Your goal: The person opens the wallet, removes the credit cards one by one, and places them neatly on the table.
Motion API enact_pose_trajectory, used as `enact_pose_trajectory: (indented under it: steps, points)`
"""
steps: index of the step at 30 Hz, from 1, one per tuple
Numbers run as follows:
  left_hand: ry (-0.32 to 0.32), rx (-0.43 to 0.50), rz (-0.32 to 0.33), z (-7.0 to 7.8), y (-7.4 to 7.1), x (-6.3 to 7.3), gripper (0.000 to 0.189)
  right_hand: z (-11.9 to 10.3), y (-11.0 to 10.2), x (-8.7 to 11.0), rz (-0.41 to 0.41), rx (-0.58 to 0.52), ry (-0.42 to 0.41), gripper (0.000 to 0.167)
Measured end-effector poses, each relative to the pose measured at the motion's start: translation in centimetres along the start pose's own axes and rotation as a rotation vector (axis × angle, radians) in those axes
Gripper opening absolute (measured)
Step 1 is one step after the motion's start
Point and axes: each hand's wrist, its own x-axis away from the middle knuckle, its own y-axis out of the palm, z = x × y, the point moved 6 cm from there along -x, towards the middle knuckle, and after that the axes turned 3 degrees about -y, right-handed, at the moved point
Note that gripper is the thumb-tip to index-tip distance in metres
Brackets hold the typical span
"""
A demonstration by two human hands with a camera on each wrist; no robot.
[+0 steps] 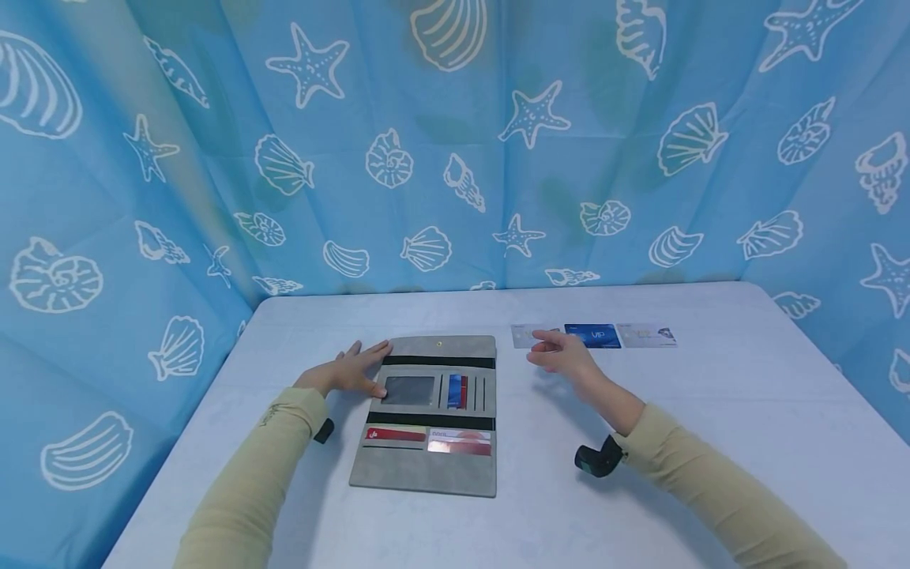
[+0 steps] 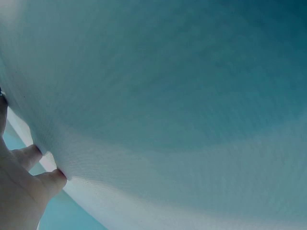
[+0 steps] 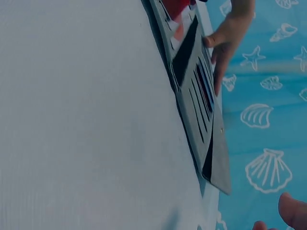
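A grey fold-out wallet (image 1: 419, 472) lies opened flat on the table. Its middle panel has a clear window (image 1: 409, 390) and narrow slots holding a blue card (image 1: 455, 390) and a red one beside it. In the lower panel sit a red card (image 1: 395, 435) and a white-and-red card (image 1: 460, 441). My left hand (image 1: 350, 371) rests at the wallet's left edge, fingers spread and thumb touching it. My right hand (image 1: 566, 360), fingers loosely bent around nothing, hovers right of the wallet. It overlaps a pale card (image 1: 524, 336) at the back.
A blue VIP card (image 1: 597, 336) and a silvery card (image 1: 648, 336) lie in the same row as the pale one. The white table (image 1: 753, 379) reaches back to a blue curtain (image 1: 455, 103) with shell prints. Black wrist cameras (image 1: 599, 458) hang below both sleeves.
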Motion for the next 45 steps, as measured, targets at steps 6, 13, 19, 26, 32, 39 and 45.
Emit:
enact_pose_trajectory:
  steps: [6,13,19,26,32,39,45]
  points:
    - [-0.01,0.01,0.0,-0.1,0.0,0.0,0.095,-0.3,2.1,-0.2,-0.022,0.032,-0.031,0.05]
    - [-0.023,0.023,-0.003,-0.2,0.0,-0.1,0.095,-0.5,4.4,-0.3,-0.052,0.083,-0.053,0.045]
    - [-0.02,0.013,-0.007,-0.1,0.0,0.0,0.095,-0.5,6.2,-0.3,-0.064,0.121,-0.065,0.045]
    - [-0.013,0.014,-0.007,-0.1,0.0,0.1,0.095,-0.8,8.0,-0.6,-0.078,0.171,-0.081,0.044]
    - [-0.018,0.029,0.0,-0.3,0.0,-0.1,0.096,-1.2,9.4,-0.9,-0.117,0.251,-0.161,0.042]
    - [-0.021,0.028,0.003,-0.3,0.1,-0.2,0.096,-1.4,10.4,-0.9,-0.158,0.312,-0.188,0.049]
    - [-0.024,0.027,0.008,-0.3,0.1,-0.1,0.095,-1.3,10.5,-0.7,-0.175,0.344,-0.198,0.052]
